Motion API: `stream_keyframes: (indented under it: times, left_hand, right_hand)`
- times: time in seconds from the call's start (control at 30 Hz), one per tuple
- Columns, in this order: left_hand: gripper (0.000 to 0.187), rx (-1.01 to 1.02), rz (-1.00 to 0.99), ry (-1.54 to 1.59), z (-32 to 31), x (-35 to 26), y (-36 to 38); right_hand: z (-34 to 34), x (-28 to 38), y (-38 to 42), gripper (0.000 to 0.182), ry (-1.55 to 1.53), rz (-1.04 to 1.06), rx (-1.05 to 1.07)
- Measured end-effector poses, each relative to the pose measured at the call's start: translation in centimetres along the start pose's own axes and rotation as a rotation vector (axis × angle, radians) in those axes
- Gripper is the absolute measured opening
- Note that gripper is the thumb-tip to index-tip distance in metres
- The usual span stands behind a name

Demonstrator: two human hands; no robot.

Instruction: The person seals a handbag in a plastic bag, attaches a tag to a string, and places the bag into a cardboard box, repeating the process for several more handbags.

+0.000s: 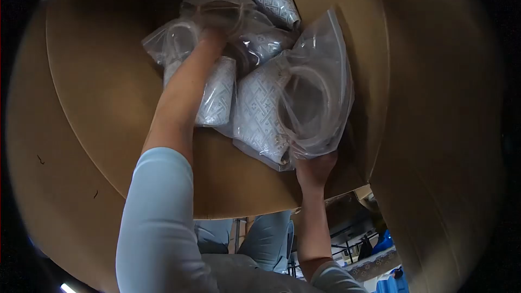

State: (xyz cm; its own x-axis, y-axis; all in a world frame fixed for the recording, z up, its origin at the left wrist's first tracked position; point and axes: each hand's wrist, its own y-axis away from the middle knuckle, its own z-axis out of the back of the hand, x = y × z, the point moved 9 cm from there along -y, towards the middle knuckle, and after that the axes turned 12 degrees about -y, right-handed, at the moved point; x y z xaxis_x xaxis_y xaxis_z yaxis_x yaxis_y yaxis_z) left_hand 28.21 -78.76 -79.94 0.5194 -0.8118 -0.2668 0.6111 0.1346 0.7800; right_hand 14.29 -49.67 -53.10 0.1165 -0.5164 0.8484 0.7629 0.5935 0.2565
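Observation:
Several clear plastic bags with white, grey-patterned round items lie in a large cardboard box. My right hand (316,168) is closed on the lower edge of the nearest bag (260,108), whose item shows a wide round opening facing right. My left hand (213,35) reaches in among the bags at the upper left, beside a bagged item with a ring-shaped rim (182,38); its fingers are hidden behind plastic and shadow. Below my left forearm a patterned roll-like piece (217,95) shows through its bag.
Another bagged patterned piece (275,1) lies farther back. Cardboard walls (434,103) of the box rise on both sides, and its near edge (255,214) crosses in front of my legs. Beyond the lower right corner are a dark table and blue objects.

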Motion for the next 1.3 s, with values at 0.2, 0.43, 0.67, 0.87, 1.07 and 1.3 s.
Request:
stream_keyframes:
  times: [0.2, 0.43, 0.67, 0.87, 1.07, 1.3]
  left_hand:
    - [0.023, -0.112, 0.151, -0.527, -0.7, 0.1, 6.5]
    - [0.013, -0.264, -0.113, -0.458, 1.4, -4.3, 17.6]
    - [0.016, -0.49, -0.093, -0.447, 6.6, -9.3, 33.5]
    - [0.026, -0.492, -0.021, -0.346, 16.5, -13.7, 45.3]
    - [0.043, -0.731, 0.069, -0.498, 21.3, -20.3, 59.4]
    - [0.037, -0.874, 0.138, -0.589, 34.4, -40.8, 70.3]
  right_hand:
    - [-0.4, -0.3, 0.1, 0.073, 0.005, -0.047, 0.017]
    - [-0.5, -0.4, -0.4, 0.067, -0.025, -0.076, 0.008]
    - [0.0, 0.6, 0.3, 0.064, -0.106, -0.06, -0.029]
    - [3.5, 5.4, 7.2, 0.06, -0.392, -0.083, -0.078]
    - [12.7, 14.3, 15.8, 0.058, -0.503, 0.011, -0.186]
    - [25.7, 19.5, 22.8, 0.059, -0.715, 0.245, -0.243]
